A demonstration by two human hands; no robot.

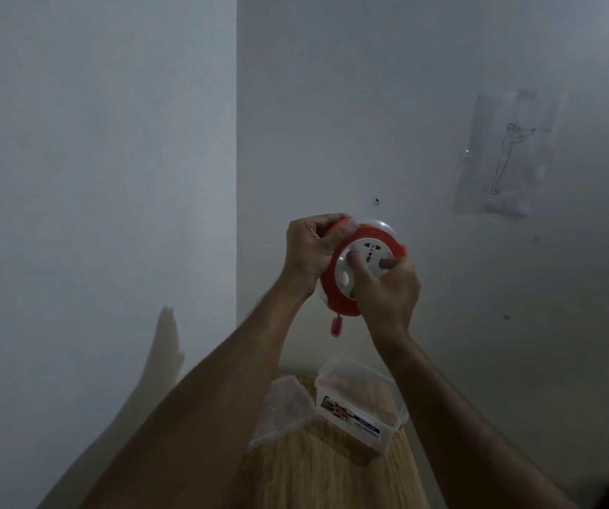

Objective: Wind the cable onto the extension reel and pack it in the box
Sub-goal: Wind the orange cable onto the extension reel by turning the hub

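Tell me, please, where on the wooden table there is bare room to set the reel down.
Bare wood shows on the table nearer the person than the lid and the open box. The far end is crowded by both. Both hands hold the reel above.

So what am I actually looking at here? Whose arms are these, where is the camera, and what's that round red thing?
There is no machine here: a person wears one camera on the head, so you look along their own two bare arms. The left hand grips the rim of a round red and white extension reel, held up in front of a pale wall. The right hand has its fingers curled onto the reel's white centre, where a socket shows. A short red end of the cable dangles below the reel. Lower down, on a wooden table, stands an open clear plastic box with a label, and its clear lid lies just left of it.
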